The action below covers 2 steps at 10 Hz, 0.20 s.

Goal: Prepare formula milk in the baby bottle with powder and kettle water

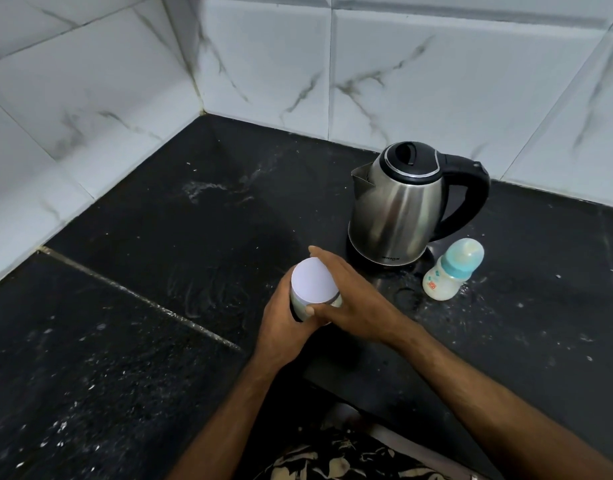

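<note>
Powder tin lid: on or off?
On. The white lid covers the top of the powder tin, which the left hand grips while the right hand wraps the lid's rim.

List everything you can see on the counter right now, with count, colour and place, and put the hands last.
Powder tin: one, white lid on, silver body, front centre of the counter, held by both hands.
Kettle: one, steel with black lid and handle, on its base, behind and right of the tin.
Baby bottle: one, cloudy body, teal collar, clear cap on, right of the kettle base.
Counter: one, black stone, speckled with white residue.
Wall tiles: white marble-look, behind.
Left hand: grips the tin's side.
Right hand: fingers laid along the lid's edge.
</note>
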Available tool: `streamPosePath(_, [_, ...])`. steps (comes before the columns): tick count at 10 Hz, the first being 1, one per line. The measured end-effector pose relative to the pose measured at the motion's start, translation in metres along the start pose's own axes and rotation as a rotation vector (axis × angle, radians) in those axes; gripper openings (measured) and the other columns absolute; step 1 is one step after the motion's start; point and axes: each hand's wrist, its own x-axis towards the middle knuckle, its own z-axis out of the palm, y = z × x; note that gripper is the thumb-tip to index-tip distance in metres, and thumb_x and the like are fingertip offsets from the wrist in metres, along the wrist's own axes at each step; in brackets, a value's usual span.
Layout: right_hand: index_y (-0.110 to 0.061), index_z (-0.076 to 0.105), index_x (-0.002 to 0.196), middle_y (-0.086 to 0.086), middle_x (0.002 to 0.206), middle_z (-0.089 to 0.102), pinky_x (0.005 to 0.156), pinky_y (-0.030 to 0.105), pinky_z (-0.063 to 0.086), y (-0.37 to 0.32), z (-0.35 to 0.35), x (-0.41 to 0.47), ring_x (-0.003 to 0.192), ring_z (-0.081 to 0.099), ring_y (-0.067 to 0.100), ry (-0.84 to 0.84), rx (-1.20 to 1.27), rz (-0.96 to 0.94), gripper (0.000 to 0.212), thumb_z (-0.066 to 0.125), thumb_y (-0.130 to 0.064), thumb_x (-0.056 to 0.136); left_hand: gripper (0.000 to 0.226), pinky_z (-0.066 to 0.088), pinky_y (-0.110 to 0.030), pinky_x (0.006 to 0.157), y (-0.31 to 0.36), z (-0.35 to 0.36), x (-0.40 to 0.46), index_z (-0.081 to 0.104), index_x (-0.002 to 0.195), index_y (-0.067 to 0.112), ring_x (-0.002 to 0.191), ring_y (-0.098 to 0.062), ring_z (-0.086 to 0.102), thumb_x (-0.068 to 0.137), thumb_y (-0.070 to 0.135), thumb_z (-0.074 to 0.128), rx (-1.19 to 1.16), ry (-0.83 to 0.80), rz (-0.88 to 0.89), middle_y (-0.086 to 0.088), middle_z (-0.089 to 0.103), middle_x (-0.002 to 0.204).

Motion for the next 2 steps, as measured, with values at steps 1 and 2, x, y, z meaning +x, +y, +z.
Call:
streamPosePath(1, [-0.037, 0.009, 0.154, -0.011, 0.161, 0.02, 0.12, 0.033, 0.027, 0.003, -0.001, 0.002, 0.146, 0.023, 0.008, -0.012, -0.006, -0.012, 0.102, 0.079, -0.039, 0.08, 0.082, 0.04, -0.006, 0.096, 0.005, -0.006, 0.002, 0.037, 0.135, 0.039, 0.116, 0.016, 0.048, 0.073, 0.015, 0.085, -0.003, -0.044, -0.005, 0.018, 0.051, 0.134])
streamPosePath(2, [-0.037, 0.011, 0.154, -0.014, 0.161, 0.018, 0.119, 0.027, 0.024, -0.002, -0.012, 0.002, 0.146, 0.019, 0.004, 0.009, -0.018, -0.057, 0.103, 0.078, -0.05, 0.077, 0.091, 0.044, -0.008, 0.093, 0.009, -0.013, 0.002, 0.035, 0.138, 0.044, 0.12, 0.013, 0.049, 0.068, 0.025, 0.089, -0.022, -0.102, 0.023, 0.026, 0.05, 0.133])
